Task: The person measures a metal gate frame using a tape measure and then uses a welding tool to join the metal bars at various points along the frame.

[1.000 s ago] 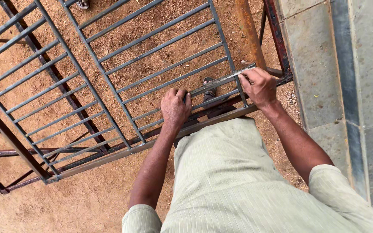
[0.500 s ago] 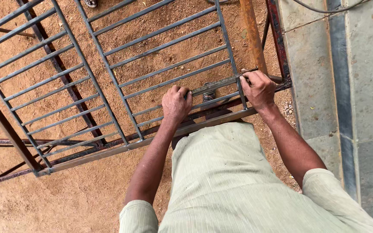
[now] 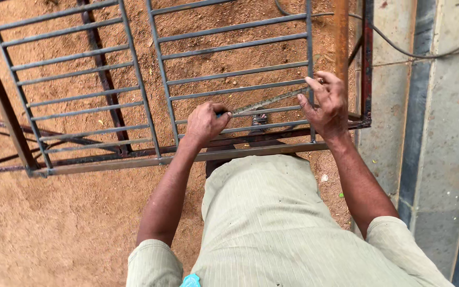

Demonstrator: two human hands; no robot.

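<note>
Both hands are closed on a thin steel rod (image 3: 269, 101) laid slantwise across the grille: the left hand (image 3: 205, 122) pinches its lower end at seven o'clock, the right hand (image 3: 325, 103) grips the upper end at two o'clock, fingers also wrapped over an upright bar. The rod lies against the grey metal window grille (image 3: 134, 79), which rests on a rusty frame (image 3: 341, 32) above sandy ground (image 3: 54, 228). At three o'clock runs a concrete slab (image 3: 431, 133), crossed by a cable (image 3: 399, 48).
</note>
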